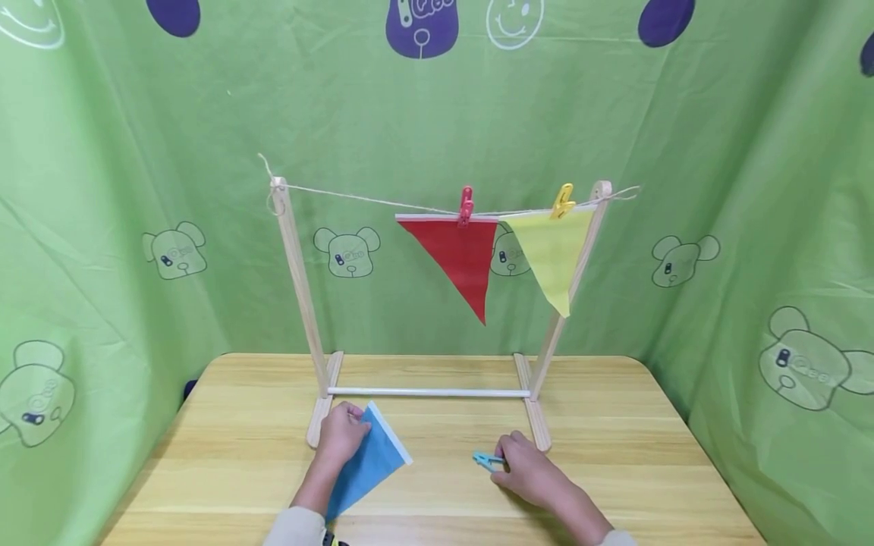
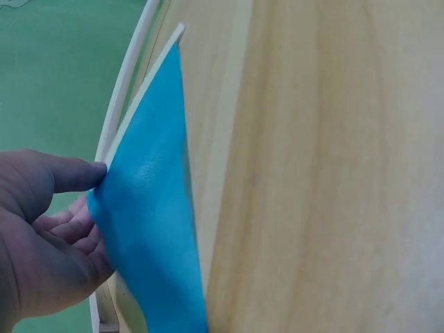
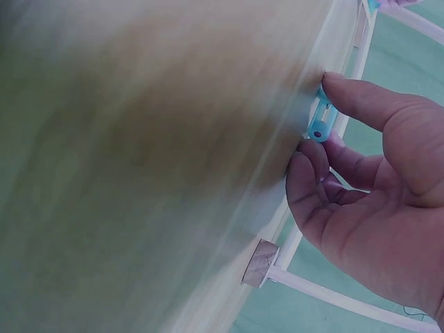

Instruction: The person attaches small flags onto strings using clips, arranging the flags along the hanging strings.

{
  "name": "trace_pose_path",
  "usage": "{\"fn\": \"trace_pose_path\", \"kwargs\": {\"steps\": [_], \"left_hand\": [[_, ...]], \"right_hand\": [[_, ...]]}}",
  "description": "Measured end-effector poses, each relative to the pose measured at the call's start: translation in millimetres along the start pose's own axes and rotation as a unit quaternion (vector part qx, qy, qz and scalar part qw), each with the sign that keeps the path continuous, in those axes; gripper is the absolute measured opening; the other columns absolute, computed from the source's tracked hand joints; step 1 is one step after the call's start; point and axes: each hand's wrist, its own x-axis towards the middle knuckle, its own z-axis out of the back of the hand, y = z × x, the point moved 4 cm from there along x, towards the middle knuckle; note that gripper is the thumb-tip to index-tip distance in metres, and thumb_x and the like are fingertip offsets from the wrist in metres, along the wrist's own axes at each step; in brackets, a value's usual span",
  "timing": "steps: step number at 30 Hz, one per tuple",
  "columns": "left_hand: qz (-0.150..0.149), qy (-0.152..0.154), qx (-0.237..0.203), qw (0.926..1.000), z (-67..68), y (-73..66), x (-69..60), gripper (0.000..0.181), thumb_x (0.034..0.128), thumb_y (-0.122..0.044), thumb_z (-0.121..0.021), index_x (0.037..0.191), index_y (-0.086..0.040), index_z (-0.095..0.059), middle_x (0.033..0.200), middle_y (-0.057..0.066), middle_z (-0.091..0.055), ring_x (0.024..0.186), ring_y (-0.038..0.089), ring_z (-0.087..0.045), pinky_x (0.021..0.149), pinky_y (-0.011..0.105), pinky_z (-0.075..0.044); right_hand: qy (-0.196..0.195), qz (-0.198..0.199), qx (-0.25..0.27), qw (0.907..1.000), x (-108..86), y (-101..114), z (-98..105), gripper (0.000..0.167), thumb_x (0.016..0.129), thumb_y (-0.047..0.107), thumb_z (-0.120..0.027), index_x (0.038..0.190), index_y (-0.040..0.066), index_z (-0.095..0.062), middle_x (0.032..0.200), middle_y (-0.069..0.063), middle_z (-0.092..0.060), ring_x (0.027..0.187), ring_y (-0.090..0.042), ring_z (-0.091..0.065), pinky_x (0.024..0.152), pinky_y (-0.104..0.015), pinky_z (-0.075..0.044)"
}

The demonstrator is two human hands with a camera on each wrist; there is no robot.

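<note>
My left hand [image 1: 344, 435] pinches a blue triangular pennant [image 1: 372, 464] near one end of its white top edge. In the left wrist view the thumb lies on the front of the pennant [image 2: 152, 215], with the other fingers behind it. My right hand [image 1: 532, 470] holds a small light-blue clothespin [image 1: 486, 460] just above the table, between thumb and fingertips. The right wrist view shows the clothespin [image 3: 320, 121] at the thumb tip. A red pennant [image 1: 460, 258] hangs from a string [image 1: 369, 199] by a red clothespin [image 1: 466, 206]; beside it a yellow pennant [image 1: 554, 254] hangs by a yellow clothespin [image 1: 563, 202].
The string spans two wooden posts, the left post [image 1: 300, 280] and the right post [image 1: 580, 277]. A white bar [image 1: 430, 392] joins them low down. The stand rests on a wooden table [image 1: 614, 425], with a green printed curtain [image 1: 410, 121] around it.
</note>
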Motion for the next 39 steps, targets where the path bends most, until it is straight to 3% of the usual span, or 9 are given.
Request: {"fn": "trace_pose_path", "kwargs": {"steps": [3,11,19,22,28,39], "left_hand": [[0.011,0.012,-0.009,0.9998,1.2,1.9,0.6,0.019,0.0867,-0.006,-0.078,0.101,0.005,-0.071,0.086,0.012,-0.070,0.079,0.022,-0.066,0.068,0.037,-0.057],[0.049,0.034,-0.052,0.9969,5.7,4.3,3.4,0.009,0.0877,-0.006,-0.071,0.086,0.002,-0.069,0.087,0.013,-0.068,0.080,0.026,-0.062,0.066,0.034,-0.052],[0.083,0.063,-0.070,0.9921,8.1,1.1,2.6,0.022,0.0893,-0.006,-0.064,0.104,0.009,-0.069,0.104,0.022,-0.068,0.094,0.032,-0.063,0.078,0.044,-0.056],[0.087,0.067,-0.079,0.9908,8.2,1.0,3.0,0.022,0.0912,-0.007,-0.066,0.106,0.009,-0.070,0.104,0.021,-0.068,0.095,0.031,-0.063,0.080,0.043,-0.056],[0.074,0.061,-0.097,0.9907,6.8,5.5,5.7,0.016,0.0933,-0.011,-0.073,0.095,0.005,-0.072,0.094,0.014,-0.068,0.085,0.024,-0.060,0.071,0.032,-0.050],[0.079,0.055,-0.115,0.9887,7.4,6.6,6.3,0.019,0.0945,-0.018,-0.074,0.088,0.000,-0.072,0.084,0.007,-0.063,0.079,0.021,-0.056,0.065,0.029,-0.044]], "right_hand": [[0.005,-0.002,0.005,1.0000,-0.1,-0.2,0.2,0.027,0.086,0.014,-0.082,0.100,0.005,-0.061,0.093,-0.003,-0.051,0.081,-0.017,-0.048,0.065,-0.025,-0.044],[0.004,-0.007,0.011,0.9999,-0.4,0.2,0.3,0.026,0.086,0.014,-0.082,0.100,0.005,-0.061,0.094,-0.003,-0.051,0.082,-0.017,-0.048,0.066,-0.026,-0.045],[0.004,-0.005,0.009,0.9999,-1.5,1.7,0.2,0.026,0.087,0.014,-0.082,0.100,0.004,-0.061,0.094,-0.003,-0.051,0.082,-0.017,-0.048,0.067,-0.026,-0.045],[0.002,-0.003,0.008,1.0000,-1.6,2.1,0.6,0.026,0.087,0.014,-0.081,0.100,0.004,-0.061,0.094,-0.003,-0.051,0.082,-0.017,-0.048,0.067,-0.026,-0.045],[0.009,-0.011,0.005,0.9999,-0.9,1.6,1.7,0.027,0.087,0.015,-0.082,0.100,0.005,-0.061,0.094,-0.003,-0.051,0.081,-0.017,-0.047,0.065,-0.026,-0.043],[0.009,-0.003,0.004,0.9999,-0.8,2.6,2.8,0.026,0.087,0.015,-0.081,0.099,0.006,-0.060,0.093,-0.003,-0.051,0.081,-0.017,-0.047,0.065,-0.025,-0.043]]}}
